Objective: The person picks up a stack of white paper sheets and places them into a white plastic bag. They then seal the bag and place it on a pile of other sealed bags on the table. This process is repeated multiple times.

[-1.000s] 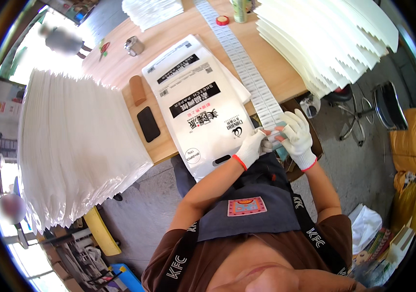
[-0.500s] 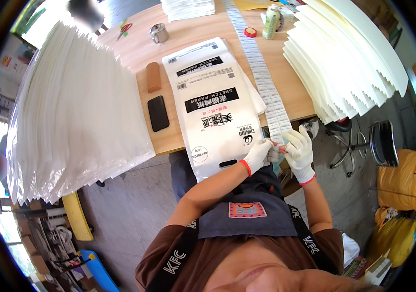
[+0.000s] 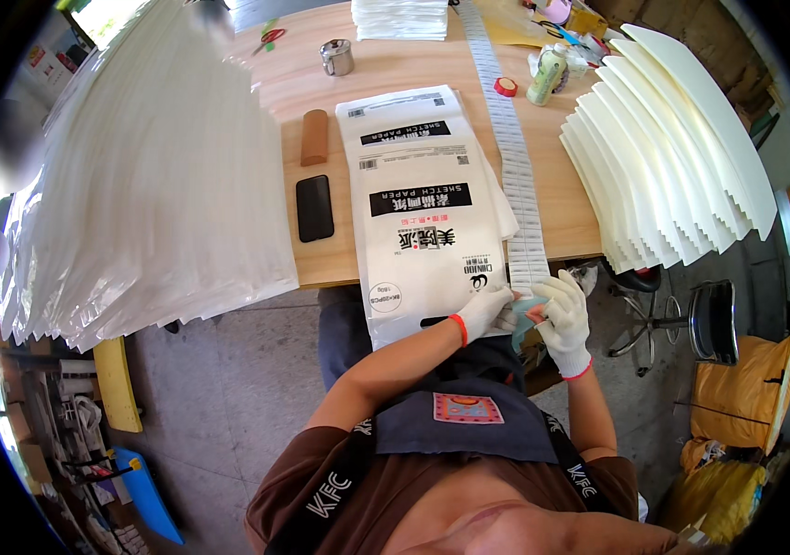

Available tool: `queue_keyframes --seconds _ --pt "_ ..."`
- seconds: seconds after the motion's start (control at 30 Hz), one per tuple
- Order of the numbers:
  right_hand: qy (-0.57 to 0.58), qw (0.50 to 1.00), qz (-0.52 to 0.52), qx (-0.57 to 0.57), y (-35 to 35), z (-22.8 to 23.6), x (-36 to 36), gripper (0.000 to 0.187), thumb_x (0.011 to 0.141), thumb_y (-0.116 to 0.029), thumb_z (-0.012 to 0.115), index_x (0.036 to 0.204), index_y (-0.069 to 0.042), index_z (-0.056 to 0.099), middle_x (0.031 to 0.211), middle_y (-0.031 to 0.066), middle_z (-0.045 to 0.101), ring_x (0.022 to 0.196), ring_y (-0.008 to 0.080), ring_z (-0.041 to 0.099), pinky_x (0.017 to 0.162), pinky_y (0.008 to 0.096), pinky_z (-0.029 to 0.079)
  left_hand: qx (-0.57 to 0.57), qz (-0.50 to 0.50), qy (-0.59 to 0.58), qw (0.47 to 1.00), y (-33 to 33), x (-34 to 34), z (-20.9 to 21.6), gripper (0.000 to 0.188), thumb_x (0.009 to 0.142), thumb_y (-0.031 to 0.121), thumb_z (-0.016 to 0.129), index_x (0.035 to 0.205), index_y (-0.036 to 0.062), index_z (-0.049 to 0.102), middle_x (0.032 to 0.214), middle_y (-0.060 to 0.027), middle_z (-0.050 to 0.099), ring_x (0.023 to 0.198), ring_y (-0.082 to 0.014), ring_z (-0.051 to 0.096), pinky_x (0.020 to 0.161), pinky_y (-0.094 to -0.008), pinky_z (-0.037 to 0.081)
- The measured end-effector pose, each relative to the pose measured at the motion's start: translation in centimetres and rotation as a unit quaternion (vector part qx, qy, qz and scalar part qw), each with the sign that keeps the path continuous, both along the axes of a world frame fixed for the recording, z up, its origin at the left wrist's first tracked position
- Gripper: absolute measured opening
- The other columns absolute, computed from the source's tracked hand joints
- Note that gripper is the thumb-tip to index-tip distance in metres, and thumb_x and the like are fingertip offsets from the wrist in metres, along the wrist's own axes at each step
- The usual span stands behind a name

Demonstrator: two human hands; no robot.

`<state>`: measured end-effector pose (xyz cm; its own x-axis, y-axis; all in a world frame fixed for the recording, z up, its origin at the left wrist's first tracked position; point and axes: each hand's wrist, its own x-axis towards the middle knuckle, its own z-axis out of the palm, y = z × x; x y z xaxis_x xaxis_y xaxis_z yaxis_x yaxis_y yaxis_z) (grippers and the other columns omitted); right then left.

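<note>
Both my hands wear white gloves with red cuffs and bare fingertips, and they meet at the near table edge. My left hand (image 3: 487, 313) is closed, pinching the near end of a long strip of white labels (image 3: 517, 199). Thumb and forefinger of my right hand (image 3: 565, 319) are closed on that same end, its other fingers raised. Pale blue-green backing (image 3: 526, 308) shows between the hands. Beside my left hand, printed white plastic paper bags (image 3: 427, 250) lie stacked, overhanging the edge. Whether a single label sits in my fingertips is too small to tell.
Tall stacks of white bags (image 3: 154, 194) and white sheets (image 3: 663, 157) flank the work area. On the table are a black phone (image 3: 314, 208), a brown block (image 3: 314, 138), a metal cup (image 3: 336, 57), red tape (image 3: 505, 87) and a green bottle (image 3: 547, 74). A wheeled chair (image 3: 711, 319) stands right.
The view has shifted, so the table items appear farther right. More blue-green backing shows between my hands at the label strip's end. Both hands stay closed there.
</note>
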<state>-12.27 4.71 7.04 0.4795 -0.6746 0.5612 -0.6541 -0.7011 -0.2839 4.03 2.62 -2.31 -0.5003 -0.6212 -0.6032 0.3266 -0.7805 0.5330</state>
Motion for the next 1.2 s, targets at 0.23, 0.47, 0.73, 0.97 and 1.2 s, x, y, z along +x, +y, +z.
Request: queue_keyframes --seconds 0.23,0.47,0.73,0.97,1.2 --pt "-0.176 0.955 -0.073 0.228 0.6 0.2 -0.2 0.016 0.067 0.003 0.07 0.081 -0.002 0.066 0.102 0.0074 0.067 0.1 0.0222 0.06 0.089 0.0324 0.045 -0.484 0.151 -0.544 0.669 4.5 11.1 -0.9 0.042 0.08 0.017 0.067 0.118 0.0036 0.053 0.108 -0.0122 0.06 0.098 -0.0293 0.058 0.086 -0.0379 0.047" --pt "-0.314 0.813 -0.007 0.491 -3.3 -2.4 5.9 0.021 0.085 -0.014 0.065 0.1 -0.001 0.066 0.099 0.0033 0.067 0.082 0.0072 0.056 0.071 0.023 0.044 -0.194 0.119 -0.354 0.907 8.7 19.2 -4.7 0.05 0.079 0.021 0.073 0.121 0.0011 0.054 0.112 -0.0121 0.063 0.098 -0.021 0.061 0.087 -0.0323 0.047" --pt "-0.345 0.726 0.088 0.588 -13.4 -7.7 19.2 0.025 0.09 -0.019 0.06 0.105 0.0 0.066 0.1 0.0026 0.066 0.092 0.0106 0.057 0.083 0.0259 0.044 -0.16 0.031 -0.339 0.926 13.7 18.4 -3.3 0.023 0.083 0.019 0.072 0.095 -0.0004 0.07 0.08 -0.0014 0.068 0.072 -0.006 0.057 0.065 -0.0248 0.048" --pt "-0.171 0.814 0.005 0.556 -19.7 -9.3 28.4 0.021 0.081 -0.022 0.065 0.092 -0.007 0.073 0.085 0.0041 0.069 0.081 0.0119 0.06 0.077 0.0276 0.047 -0.135 0.033 -0.272 0.952 15.6 18.7 -4.5 0.031 0.086 0.025 0.069 0.098 -0.0039 0.067 0.081 -0.0003 0.066 0.074 -0.0072 0.055 0.066 -0.0246 0.046" --pt "-0.041 0.871 -0.077 0.484 -20.5 -9.9 30.8 0.024 0.075 -0.035 0.063 0.086 -0.017 0.075 0.077 0.008 0.068 0.075 0.0219 0.063 0.072 0.0326 0.048 -0.129 0.008 -0.309 0.942 15.2 19.2 -4.5 0.036 0.086 0.031 0.067 0.098 -0.0034 0.068 0.08 -0.0056 0.067 0.073 -0.0101 0.058 0.067 -0.0278 0.047"
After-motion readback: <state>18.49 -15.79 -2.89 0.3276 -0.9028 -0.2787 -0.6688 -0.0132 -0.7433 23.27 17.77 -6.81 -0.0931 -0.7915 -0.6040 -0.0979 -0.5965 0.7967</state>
